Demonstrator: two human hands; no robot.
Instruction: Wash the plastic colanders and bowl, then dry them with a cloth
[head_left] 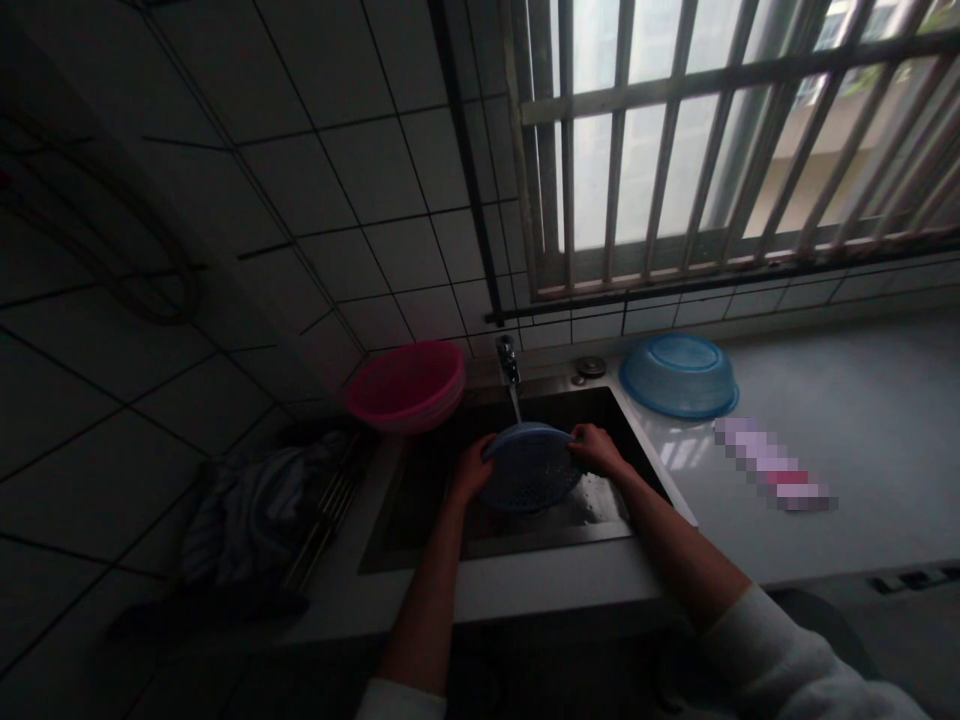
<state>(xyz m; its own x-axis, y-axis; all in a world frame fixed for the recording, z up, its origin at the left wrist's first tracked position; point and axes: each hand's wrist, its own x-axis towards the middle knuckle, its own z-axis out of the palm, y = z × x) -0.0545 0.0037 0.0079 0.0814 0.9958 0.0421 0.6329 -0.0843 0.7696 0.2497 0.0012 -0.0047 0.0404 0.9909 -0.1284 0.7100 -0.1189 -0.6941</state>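
Between my two hands a blue colander point(532, 470) is held over the sink point(540, 543), tilted, its far rim close under the stream from the faucet point(507, 360). My left hand point(472, 468) grips its left rim, fingers closed. On the opposite side, my right hand point(598, 450) pinches the right rim. Small holes and wet spots show on the colander's inner wall. Water runs from the faucet, and the steel below on the right looks wet.
A pink basin point(409, 385) rests at the sink's back left corner. Upside down on the right counter is a blue basin point(681, 375), with a blurred-out item point(772, 465) before it. Striped cloth point(255, 510) lies at the left. A barred window point(675, 150) is behind.
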